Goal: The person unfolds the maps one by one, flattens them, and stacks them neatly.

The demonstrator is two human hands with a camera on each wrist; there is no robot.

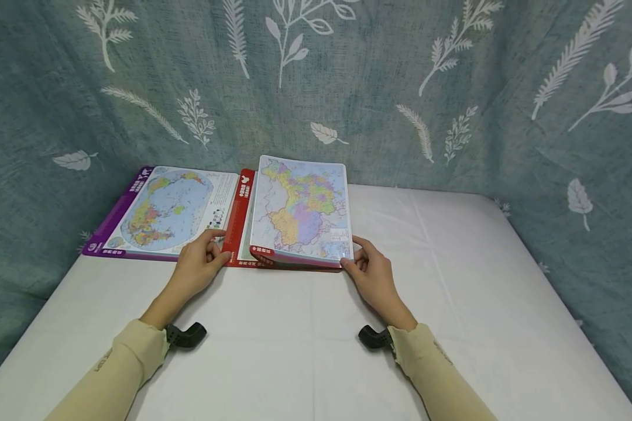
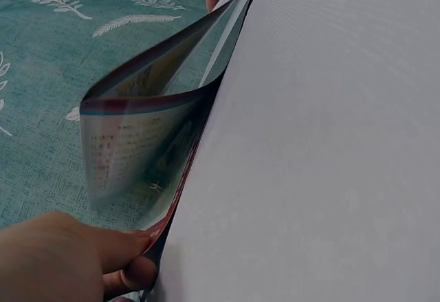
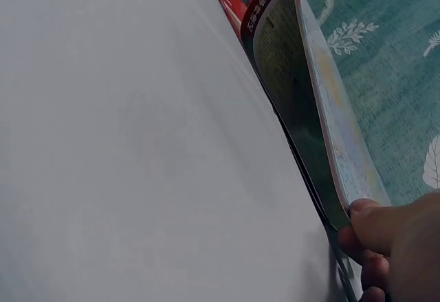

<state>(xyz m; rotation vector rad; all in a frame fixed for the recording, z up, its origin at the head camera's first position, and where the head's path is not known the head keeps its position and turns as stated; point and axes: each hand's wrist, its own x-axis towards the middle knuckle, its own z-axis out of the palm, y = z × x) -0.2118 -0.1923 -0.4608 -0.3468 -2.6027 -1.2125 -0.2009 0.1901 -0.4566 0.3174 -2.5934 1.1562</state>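
My left hand (image 1: pixel 197 263) pinches the lower left corner of a red-bordered map (image 1: pixel 234 222) that lies flat on the table. Over this map bends a map sheet (image 1: pixel 305 210) with a coloured country map on top; its fold bulges up on the left. My right hand (image 1: pixel 373 275) pinches the lower right corner of that bent sheet, thumb on top. In the left wrist view the fold (image 2: pixel 130 144) arches open toward the left hand (image 2: pixel 62 261). The right wrist view has the right thumb and fingers (image 3: pixel 371 219) at the layered edges.
A purple-bordered world map (image 1: pixel 163 210) lies flat to the left, beside the red border. Behind the maps hangs a green leaf-patterned curtain (image 1: pixel 347 105), close to their far edges. White cloth (image 1: pixel 453 292) covers the table. Each wrist carries a black device (image 1: pixel 186 336).
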